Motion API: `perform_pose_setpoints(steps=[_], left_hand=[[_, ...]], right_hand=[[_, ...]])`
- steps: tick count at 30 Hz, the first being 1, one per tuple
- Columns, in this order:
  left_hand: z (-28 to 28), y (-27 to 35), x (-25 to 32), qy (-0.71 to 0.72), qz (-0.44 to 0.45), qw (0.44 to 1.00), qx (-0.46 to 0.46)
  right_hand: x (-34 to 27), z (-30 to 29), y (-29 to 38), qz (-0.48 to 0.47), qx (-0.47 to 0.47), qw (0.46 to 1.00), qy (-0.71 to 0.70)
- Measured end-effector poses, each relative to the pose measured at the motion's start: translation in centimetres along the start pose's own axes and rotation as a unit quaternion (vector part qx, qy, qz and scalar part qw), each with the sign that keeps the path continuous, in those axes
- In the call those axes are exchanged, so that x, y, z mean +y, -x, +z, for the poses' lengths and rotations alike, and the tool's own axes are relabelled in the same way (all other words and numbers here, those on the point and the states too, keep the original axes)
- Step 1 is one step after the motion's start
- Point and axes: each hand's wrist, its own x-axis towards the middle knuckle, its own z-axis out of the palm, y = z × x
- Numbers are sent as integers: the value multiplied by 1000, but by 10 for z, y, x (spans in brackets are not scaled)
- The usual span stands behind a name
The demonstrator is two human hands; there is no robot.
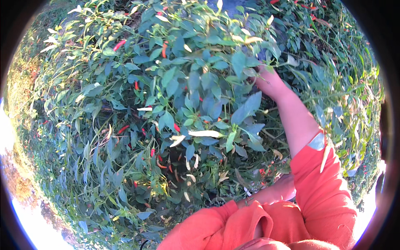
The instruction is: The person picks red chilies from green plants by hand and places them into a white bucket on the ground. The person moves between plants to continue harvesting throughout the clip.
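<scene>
My right hand (262, 78) reaches into the top of a leafy chili pepper plant (187, 81), its fingers hidden behind leaves. My left hand (287, 184) is low at the right, partly covered by my right sleeve, and its fingers do not show clearly. A long pale chili pepper (204, 133) lies across the leaves between the arms and the middle of the plant. Red chili peppers, among them one at the upper left (119, 45) and one at the upper middle (164, 49), hang among the stems. Whether either hand holds anything cannot be seen.
Dense chili foliage (337, 78) surrounds both arms. More plants (59, 156) spread along the left. A pale chili pepper (325, 157) lies against my right sleeve. Dry, pale peppers (191, 178) hang low in the shaded middle.
</scene>
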Motion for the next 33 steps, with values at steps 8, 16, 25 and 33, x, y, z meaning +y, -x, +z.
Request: perform_pose_setpoints(steps=[8, 16, 25, 33], left_hand=[[3, 2, 0, -2, -20, 1000, 9], [-3, 9, 1, -8, -43, 999, 8], [-1, -1, -3, -15, -58, 998, 26], [6, 15, -7, -72, 26, 992, 100]], right_hand=[[-44, 4, -11, -40, -28, 993, 112], [-19, 15, -36, 12, -37, 992, 122], [-30, 4, -22, -60, 190, 979, -37], [-58, -9, 89, 117, -70, 836, -532]])
